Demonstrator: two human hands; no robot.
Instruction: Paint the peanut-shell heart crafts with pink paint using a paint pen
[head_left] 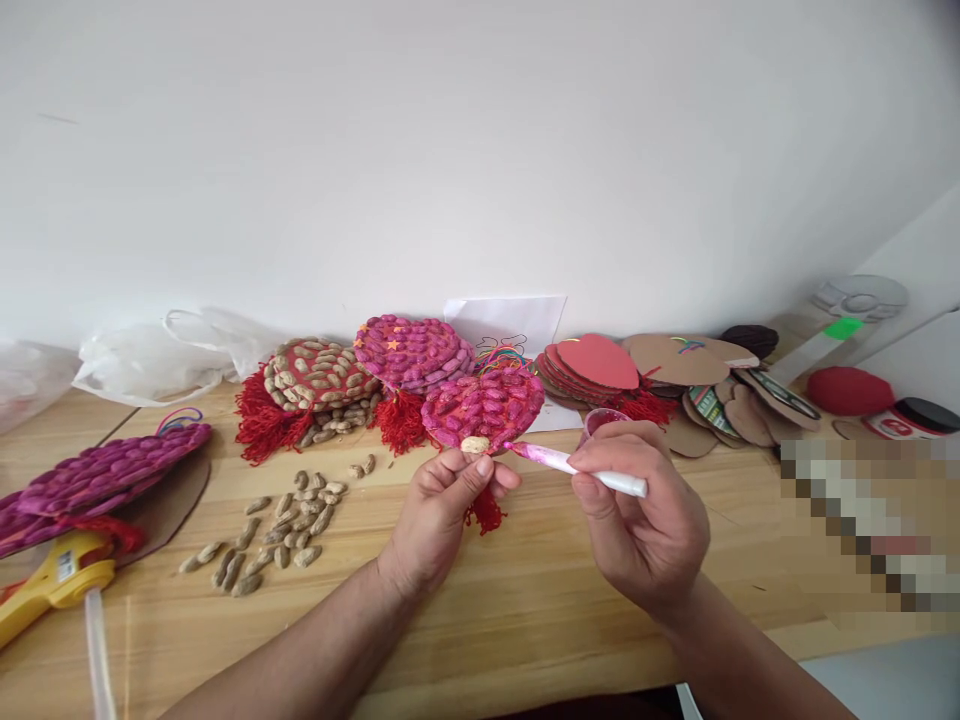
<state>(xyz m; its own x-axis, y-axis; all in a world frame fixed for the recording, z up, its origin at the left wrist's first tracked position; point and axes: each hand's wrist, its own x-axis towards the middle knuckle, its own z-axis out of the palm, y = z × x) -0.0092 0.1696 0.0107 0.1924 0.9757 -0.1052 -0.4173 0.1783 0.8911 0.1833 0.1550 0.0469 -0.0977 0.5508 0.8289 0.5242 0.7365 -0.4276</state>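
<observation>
My left hand (439, 515) grips the lower edge of a heart-shaped ornament (484, 405) covered in peanuts, with thumb and fingers pinched on it. Most of its peanuts are painted magenta; one peanut (475, 445) near the bottom tip is plain tan. Below it hangs a red yarn tassel (487, 512). In my right hand (649, 515) is a white-handled paintbrush (577, 466), held like a pen. Its magenta-stained tip points left and meets or nearly meets the ornament's lower right edge. A small clear cup (600, 418) with pinkish colour shows partly behind my right hand.
Loose peanuts (289, 525) lie at left, beside finished magenta pieces (112, 480) and a yellow glue gun (64, 585). Along the wall are peanut-covered ornaments (319, 372), stacked red hearts (600, 362), cardboard shapes (682, 358), red yarn (850, 390) and a plastic bag (150, 355).
</observation>
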